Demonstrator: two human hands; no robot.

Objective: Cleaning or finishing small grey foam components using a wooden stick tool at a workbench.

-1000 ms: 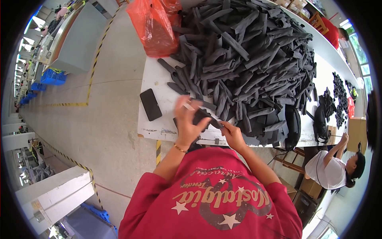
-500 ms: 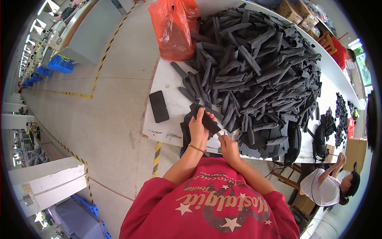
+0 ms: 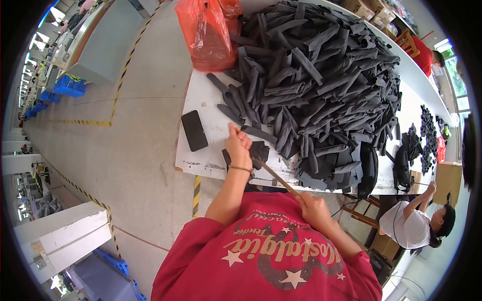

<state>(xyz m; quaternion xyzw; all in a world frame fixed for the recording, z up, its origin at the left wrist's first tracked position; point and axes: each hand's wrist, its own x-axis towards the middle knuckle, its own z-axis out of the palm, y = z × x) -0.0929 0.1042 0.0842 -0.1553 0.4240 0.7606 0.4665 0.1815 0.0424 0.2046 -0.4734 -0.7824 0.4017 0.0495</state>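
Observation:
My left hand [image 3: 238,148], a cord bracelet at its wrist, is over the near left part of the white table with its fingers curled closed; whatever they hold, if anything, is hidden. Dark flat fabric pieces [image 3: 259,150] show beside and beneath it. Just beyond its fingers lies a dark folded fabric strip [image 3: 260,133]. Close to my shirt, my right hand [image 3: 312,207] grips one end of a long thin brownish stick [image 3: 276,175]. The stick slants up and left, its far end near the dark pieces by my left wrist.
A large heap of dark grey fabric strips [image 3: 321,85] covers much of the white table [image 3: 173,163]. A black phone [image 3: 194,131] and a red plastic bag [image 3: 213,45] sit toward the left. At the right, a person in white [image 3: 409,226] works. Yellow-black tape [image 3: 197,195] marks the floor.
The stick has come out of the dark fabric piece, with my right hand drawn back toward my body and right. My left hand has shifted left and its fingers have curled.

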